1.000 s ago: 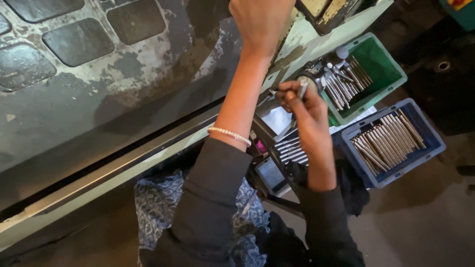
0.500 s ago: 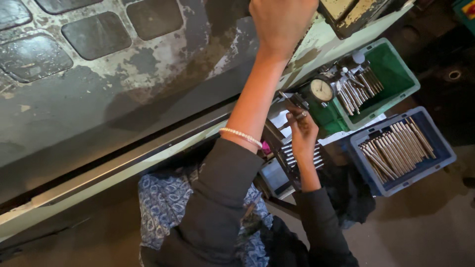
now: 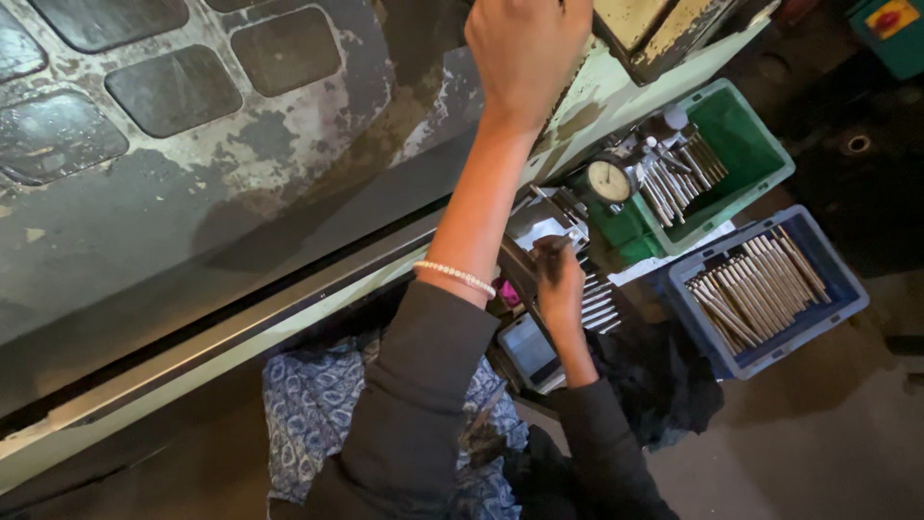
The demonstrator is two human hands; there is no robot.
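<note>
Worn grey-green machine body (image 3: 241, 183) fills the far left. Left hand (image 3: 525, 53) — raised, clenched against the machine's upper edge; right hand (image 3: 560, 284) — lowered, fingers pinching a dark metal pin (image 3: 552, 252) above a small tray of pins (image 3: 599, 300). Right of these: green bin (image 3: 741, 164) with dial gauge (image 3: 609, 180), blue bin (image 3: 770, 289) of rods.

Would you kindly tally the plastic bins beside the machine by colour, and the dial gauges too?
Green bin: 1
Blue bin: 1
Dial gauge: 1
Total: 3
</note>
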